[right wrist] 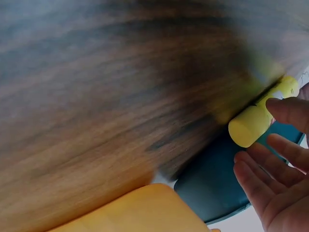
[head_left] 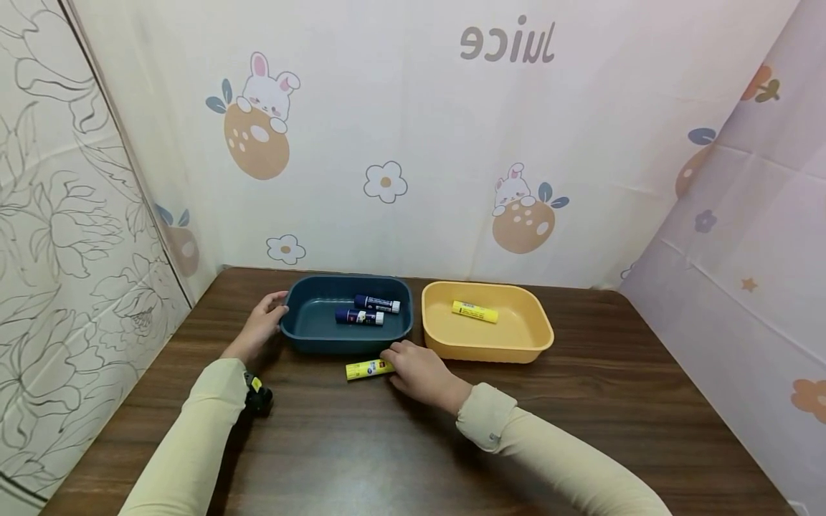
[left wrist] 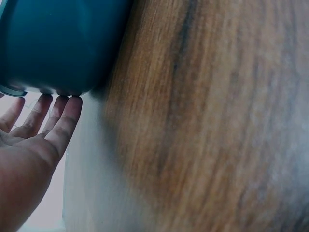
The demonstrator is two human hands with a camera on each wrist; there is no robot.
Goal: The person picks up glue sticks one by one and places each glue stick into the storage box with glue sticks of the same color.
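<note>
On the table in the head view, a yellow glue stick (head_left: 369, 369) lies in front of the dark blue tray (head_left: 329, 344). My right hand (head_left: 422, 374) holds its right end; in the right wrist view the thumb lies against the glue stick (right wrist: 250, 126), with the fingers on its other side. My left hand (head_left: 257, 326) is at the tray's left end. In the left wrist view, its nearly straight fingers (left wrist: 65, 121) touch the tray's wall (left wrist: 63, 48). Two dark blue glue sticks with white caps, one behind (head_left: 377, 304) and one in front (head_left: 358, 317), lie inside this tray.
Right of the blue tray stands a yellow tray (head_left: 484, 352) with another yellow glue stick (head_left: 475, 312) in it. Both trays sit near the back of the brown wooden table (head_left: 335, 444). A patterned curtain (head_left: 413, 236) hangs behind the table.
</note>
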